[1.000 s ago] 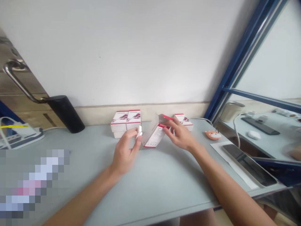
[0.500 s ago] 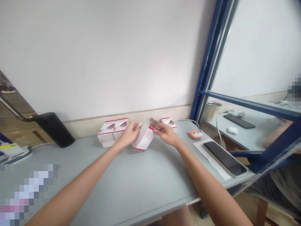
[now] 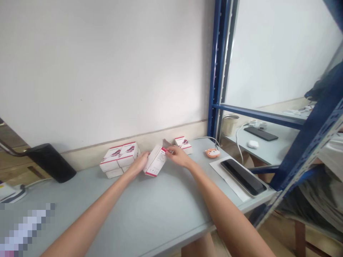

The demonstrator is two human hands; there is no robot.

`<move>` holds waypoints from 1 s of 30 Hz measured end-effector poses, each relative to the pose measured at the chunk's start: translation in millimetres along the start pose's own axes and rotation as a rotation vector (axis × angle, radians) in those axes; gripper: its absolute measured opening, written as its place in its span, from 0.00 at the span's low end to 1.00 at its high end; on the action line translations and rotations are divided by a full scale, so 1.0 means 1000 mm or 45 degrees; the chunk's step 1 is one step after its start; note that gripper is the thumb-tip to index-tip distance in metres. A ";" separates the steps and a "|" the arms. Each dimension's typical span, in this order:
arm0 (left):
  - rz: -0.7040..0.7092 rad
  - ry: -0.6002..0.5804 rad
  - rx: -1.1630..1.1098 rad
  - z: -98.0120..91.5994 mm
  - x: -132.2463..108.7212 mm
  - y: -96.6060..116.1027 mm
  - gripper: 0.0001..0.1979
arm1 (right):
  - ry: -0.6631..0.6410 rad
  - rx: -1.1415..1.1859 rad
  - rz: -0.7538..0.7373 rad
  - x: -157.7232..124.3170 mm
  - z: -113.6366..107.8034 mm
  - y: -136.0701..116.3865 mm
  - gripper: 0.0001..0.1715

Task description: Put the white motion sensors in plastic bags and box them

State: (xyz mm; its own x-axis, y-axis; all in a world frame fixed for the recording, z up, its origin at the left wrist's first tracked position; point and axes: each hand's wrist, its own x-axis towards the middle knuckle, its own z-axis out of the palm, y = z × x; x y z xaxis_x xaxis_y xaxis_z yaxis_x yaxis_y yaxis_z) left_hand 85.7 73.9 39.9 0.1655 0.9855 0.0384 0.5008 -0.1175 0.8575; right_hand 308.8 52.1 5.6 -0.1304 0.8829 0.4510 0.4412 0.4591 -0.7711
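Note:
Tilted just above the table [image 3: 128, 214] is a small white carton with red edges [image 3: 156, 162], printed text on its facing side. My left hand [image 3: 140, 163] grips its left side, the fingertips partly hidden behind it. At its upper right, my right hand [image 3: 177, 155] pinches the top edge, where a grey-looking flap stands up. Left of the hands, several similar white and red boxes [image 3: 120, 157] sit stacked against the wall. Another such box [image 3: 183, 144] stands behind my right hand.
On the right lie an orange and white animal-shaped object [image 3: 212, 152] with a cord and a black phone [image 3: 243, 176] on white paper. A black cylinder [image 3: 52, 162] stands left. A blue metal frame [image 3: 214, 71] borders the right, with another person beyond it.
My left hand has moved from the carton's open top to its side and now grips it. The right hand stays at the flap. The view has shifted somewhat to the right.

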 end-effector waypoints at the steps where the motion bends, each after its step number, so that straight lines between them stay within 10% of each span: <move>1: 0.038 0.040 0.042 -0.001 -0.008 0.002 0.22 | -0.003 -0.022 0.000 -0.001 0.000 0.000 0.16; 8: 0.352 -0.026 0.271 -0.004 -0.064 -0.009 0.35 | -0.019 -0.130 -0.024 -0.009 0.000 -0.011 0.15; 21: 0.408 -0.013 0.161 -0.027 -0.073 -0.044 0.34 | -0.051 -0.344 0.045 -0.015 0.007 -0.022 0.21; 30: 0.338 -0.008 0.054 -0.058 -0.087 -0.065 0.34 | -0.117 -0.221 0.187 -0.018 0.025 -0.013 0.09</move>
State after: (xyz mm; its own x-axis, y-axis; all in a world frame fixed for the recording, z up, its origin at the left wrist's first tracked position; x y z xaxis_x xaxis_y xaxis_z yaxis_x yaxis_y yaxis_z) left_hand -10.9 3.2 10.5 0.3007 0.9188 0.2558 0.4742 -0.3768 0.7957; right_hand 283.2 32.6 -4.3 -0.1304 0.9478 0.2909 0.6065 0.3084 -0.7328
